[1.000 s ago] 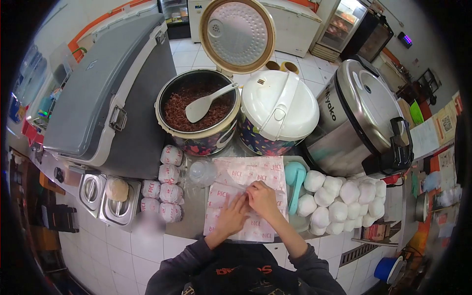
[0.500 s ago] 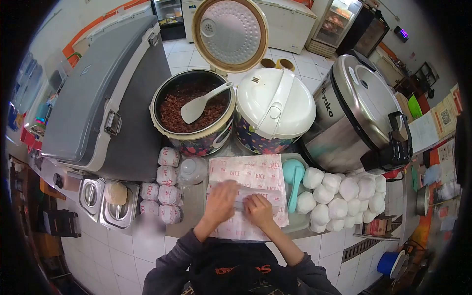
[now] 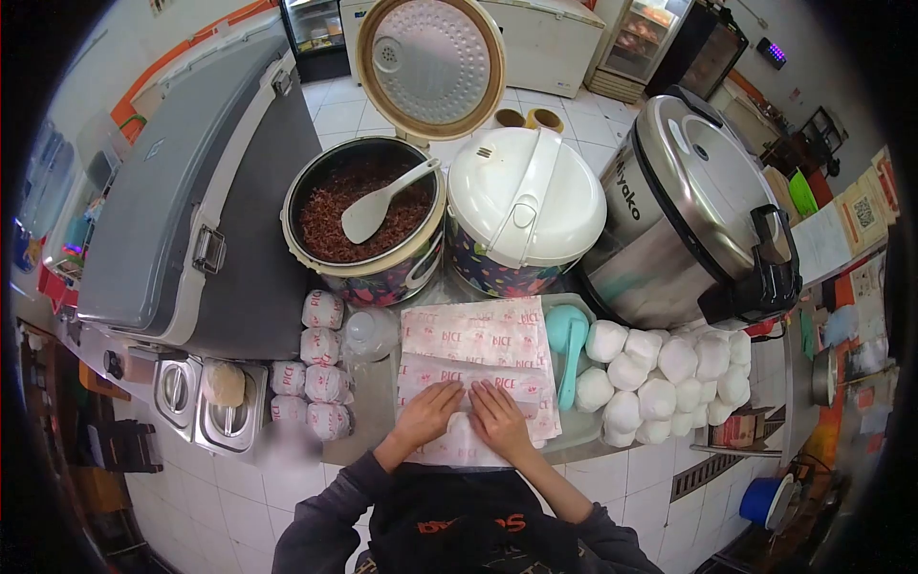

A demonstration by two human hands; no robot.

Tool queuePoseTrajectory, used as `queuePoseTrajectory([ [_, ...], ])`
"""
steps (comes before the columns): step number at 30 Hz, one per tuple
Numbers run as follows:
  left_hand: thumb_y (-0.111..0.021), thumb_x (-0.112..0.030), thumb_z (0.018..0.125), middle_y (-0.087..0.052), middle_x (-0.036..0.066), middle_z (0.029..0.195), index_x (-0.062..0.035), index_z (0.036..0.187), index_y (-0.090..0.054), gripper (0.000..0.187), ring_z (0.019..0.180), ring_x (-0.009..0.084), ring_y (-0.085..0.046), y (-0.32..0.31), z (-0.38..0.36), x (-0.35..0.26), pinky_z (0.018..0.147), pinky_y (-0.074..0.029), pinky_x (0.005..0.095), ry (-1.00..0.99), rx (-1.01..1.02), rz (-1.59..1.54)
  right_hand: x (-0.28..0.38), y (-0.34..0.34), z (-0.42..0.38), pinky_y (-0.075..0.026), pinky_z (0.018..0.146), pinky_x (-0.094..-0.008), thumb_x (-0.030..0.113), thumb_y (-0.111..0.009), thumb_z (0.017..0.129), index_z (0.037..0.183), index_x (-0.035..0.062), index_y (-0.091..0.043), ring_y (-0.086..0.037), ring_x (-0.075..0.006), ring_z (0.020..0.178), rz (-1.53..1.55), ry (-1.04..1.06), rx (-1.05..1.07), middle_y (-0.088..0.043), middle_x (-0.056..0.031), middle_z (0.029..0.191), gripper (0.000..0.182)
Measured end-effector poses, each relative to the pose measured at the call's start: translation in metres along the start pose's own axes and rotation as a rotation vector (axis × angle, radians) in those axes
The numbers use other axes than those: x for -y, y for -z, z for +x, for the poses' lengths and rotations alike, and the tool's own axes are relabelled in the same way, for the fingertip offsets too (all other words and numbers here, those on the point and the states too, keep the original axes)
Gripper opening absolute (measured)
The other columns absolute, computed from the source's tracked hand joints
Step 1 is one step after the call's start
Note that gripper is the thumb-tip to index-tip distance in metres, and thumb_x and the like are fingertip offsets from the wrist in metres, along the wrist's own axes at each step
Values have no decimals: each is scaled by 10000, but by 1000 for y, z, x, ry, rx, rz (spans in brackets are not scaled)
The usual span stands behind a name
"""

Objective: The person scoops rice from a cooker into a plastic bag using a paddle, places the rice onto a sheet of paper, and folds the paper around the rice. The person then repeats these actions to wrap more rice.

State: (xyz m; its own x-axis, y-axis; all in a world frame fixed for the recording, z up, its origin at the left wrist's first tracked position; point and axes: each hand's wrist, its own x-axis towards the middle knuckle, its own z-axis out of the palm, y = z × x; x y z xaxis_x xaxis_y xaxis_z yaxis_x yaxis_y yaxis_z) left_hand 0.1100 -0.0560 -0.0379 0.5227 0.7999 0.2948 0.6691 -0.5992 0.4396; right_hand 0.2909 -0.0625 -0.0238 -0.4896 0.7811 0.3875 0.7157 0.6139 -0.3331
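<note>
Sheets of printed rice wrapping paper (image 3: 475,330) lie stacked in front of me, the near part of the top one folded over. My left hand (image 3: 427,415) rests on the folded paper, fingers stretched toward the middle. Beside it my right hand (image 3: 501,421) lies on the same fold with its fingers slightly apart. The fingertips of both hands nearly meet. Between the wrists the paper looks whitish and raised; what lies beneath is hidden. To the right sits a turquoise scoop (image 3: 571,354), next to a pile of white round bundles (image 3: 660,397).
Wrapped rice packs (image 3: 327,383) and a clear plastic container (image 3: 371,333) stand on the left. Behind are an open cooker (image 3: 316,263) of reddish-brown rice with a white paddle (image 3: 378,210), a closed cooker (image 3: 521,206), a steel Miyako cooker (image 3: 660,230) and a grey cool box (image 3: 191,191).
My hands have come down flatter onto the paper, and the fold now shows as a wide printed flap. The view has shifted slightly.
</note>
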Motion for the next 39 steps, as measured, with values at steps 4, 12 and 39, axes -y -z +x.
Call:
queuePoseTrajectory([
  [4,-602,-68,687,-519,128,1090,-17,1028,-534,351,968,276,-542,3,-10,15,809,-461,343,47,6,-166,-10,-1,-24,-461,825,-364,42,-642,663,1012,17,-576,-551,-279,978,114,-138,-8,-539,-130,1110,356],
  [12,-612,-41,670,-616,108,790,-34,813,-603,143,788,285,-598,-20,-19,52,689,-477,365,136,-106,-266,-38,-10,-29,-424,756,-371,53,-631,661,831,49,-618,-601,-220,817,134,-122,-47,-642,-79,826,170],
  [39,-595,16,616,-533,81,782,-26,720,-564,115,707,271,-559,-26,10,41,610,-458,378,386,-153,-212,-47,-25,-10,-477,569,-307,82,-638,655,845,35,-601,-568,-213,696,-46,-170,-101,-579,-72,856,199],
])
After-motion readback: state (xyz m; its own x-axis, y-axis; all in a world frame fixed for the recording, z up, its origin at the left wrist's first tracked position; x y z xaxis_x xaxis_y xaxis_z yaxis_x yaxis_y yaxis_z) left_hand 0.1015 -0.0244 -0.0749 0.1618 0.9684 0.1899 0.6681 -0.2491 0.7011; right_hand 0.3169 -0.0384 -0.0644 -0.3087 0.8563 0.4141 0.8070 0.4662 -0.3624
